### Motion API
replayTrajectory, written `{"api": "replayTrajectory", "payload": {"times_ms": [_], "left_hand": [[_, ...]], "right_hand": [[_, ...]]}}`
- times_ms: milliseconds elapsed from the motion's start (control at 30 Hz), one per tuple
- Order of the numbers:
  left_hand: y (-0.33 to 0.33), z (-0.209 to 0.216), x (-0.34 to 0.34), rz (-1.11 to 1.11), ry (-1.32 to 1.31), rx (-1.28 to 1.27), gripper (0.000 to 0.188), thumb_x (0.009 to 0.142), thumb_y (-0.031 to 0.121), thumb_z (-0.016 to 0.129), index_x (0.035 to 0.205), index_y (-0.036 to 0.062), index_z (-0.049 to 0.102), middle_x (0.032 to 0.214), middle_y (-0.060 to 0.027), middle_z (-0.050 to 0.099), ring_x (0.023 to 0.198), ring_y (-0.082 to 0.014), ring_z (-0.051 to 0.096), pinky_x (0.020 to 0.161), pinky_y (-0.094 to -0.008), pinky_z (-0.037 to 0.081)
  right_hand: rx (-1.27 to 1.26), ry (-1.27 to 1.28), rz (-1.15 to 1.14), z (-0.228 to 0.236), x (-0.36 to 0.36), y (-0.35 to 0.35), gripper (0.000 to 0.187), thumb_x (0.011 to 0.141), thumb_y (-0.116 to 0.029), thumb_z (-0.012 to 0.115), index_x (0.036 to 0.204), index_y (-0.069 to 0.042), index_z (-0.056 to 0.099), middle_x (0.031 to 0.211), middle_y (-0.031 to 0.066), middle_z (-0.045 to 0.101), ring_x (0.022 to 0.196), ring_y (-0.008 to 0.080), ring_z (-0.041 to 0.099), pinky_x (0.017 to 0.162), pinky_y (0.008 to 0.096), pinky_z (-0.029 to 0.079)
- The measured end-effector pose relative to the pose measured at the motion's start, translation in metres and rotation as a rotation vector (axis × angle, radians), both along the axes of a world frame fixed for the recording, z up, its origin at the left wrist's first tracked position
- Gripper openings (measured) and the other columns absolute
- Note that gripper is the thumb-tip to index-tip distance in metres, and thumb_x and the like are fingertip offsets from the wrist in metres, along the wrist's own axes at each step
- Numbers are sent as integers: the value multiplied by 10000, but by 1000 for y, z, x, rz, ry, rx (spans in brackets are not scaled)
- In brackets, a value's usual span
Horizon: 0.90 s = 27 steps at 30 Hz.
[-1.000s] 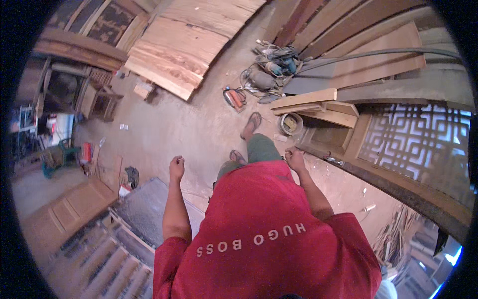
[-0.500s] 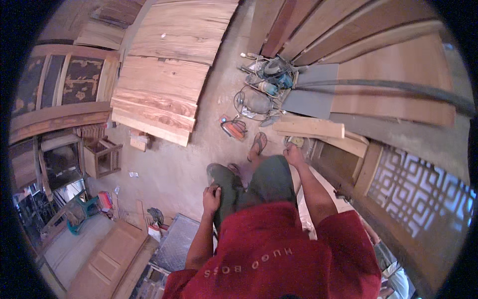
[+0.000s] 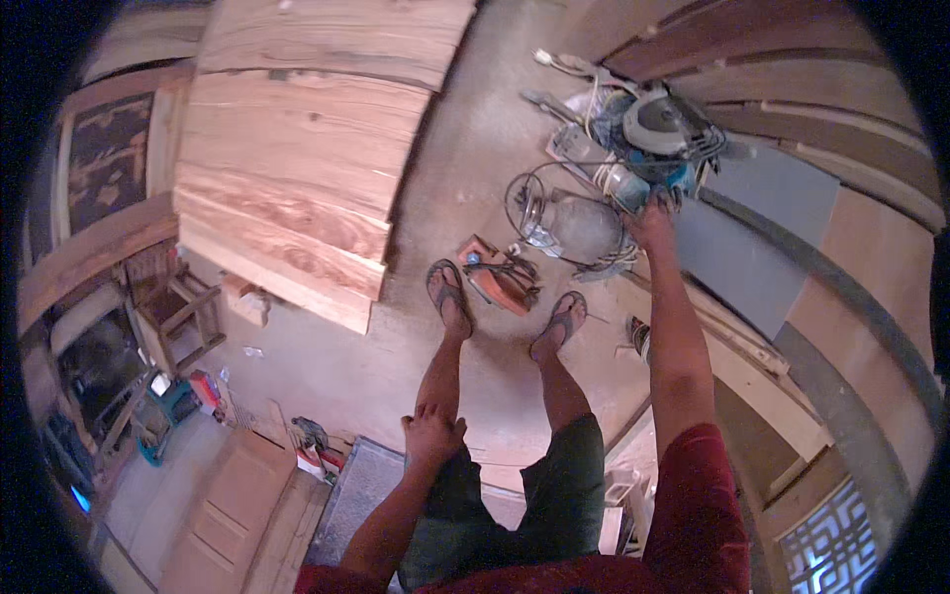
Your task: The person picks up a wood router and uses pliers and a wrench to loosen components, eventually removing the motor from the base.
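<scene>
I am bent forward over a dusty floor. My left hand [image 3: 431, 436] rests flat on my left knee and holds nothing. My right hand [image 3: 650, 224] is stretched far out to a heap of power tools [image 3: 633, 148], among them a circular saw with a round grey guard and a blue body, tangled in cables. The fingers touch the tools' near edge; whether they grip anything I cannot tell. My feet in sandals [image 3: 450, 295] stand beside an orange hand tool [image 3: 498, 277].
A stack of thick wooden planks [image 3: 297, 178] lies at the upper left. Long boards and door frames [image 3: 821, 198] run along the right. A carved lattice panel [image 3: 836, 535] sits at the lower right. A small wooden stool [image 3: 178, 307] stands at the left.
I have stepped toward the tool heap and bent down. My right hand has reached out from my side to the tools. My left hand stays on my knee.
</scene>
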<state>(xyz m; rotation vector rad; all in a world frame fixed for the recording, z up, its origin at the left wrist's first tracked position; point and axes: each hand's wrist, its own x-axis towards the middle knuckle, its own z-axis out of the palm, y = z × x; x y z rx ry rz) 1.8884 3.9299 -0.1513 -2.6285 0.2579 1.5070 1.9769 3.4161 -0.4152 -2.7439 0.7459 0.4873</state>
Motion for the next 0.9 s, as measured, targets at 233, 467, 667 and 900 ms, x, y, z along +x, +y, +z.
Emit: {"api": "replayTrajectory", "payload": {"times_ms": [233, 467, 667, 900], "left_hand": [[37, -25, 31, 213, -90, -25, 388, 799, 380, 685, 1000, 49, 686, 1001, -136, 692, 1055, -337, 626, 887, -504, 470], [32, -22, 58, 206, -43, -23, 361, 808, 384, 683, 964, 58, 695, 984, -128, 691, 1067, -331, 615, 878, -505, 461], [35, -18, 66, 164, 3, -91, 329, 813, 363, 672, 928, 56, 703, 992, -126, 693, 1064, -319, 609, 878, -497, 453], [35, -24, 55, 92, 35, -68, 342, 815, 378, 640, 857, 49, 723, 952, -148, 696, 1036, -325, 620, 859, -510, 457]], "right_hand": [[-166, 310, -164, -60, 44, 10, 1087, 710, -633, 764, 1467, 11, 324, 1479, 254, 419, 1334, 456, 444, 1077, 583, 390], [-135, 78, -110, -72, 37, 2, 1015, 650, -548, 829, 1385, 12, 408, 1387, 271, 514, 1259, 452, 517, 1104, 484, 390], [-9, 102, -225, -24, 65, 28, 822, 618, -490, 849, 1213, -21, 530, 1174, 259, 656, 1112, 413, 627, 988, 488, 492], [1, 217, -184, 84, 104, 33, 845, 599, -522, 844, 1239, -44, 573, 1112, 240, 679, 1020, 381, 679, 861, 496, 555]]}}
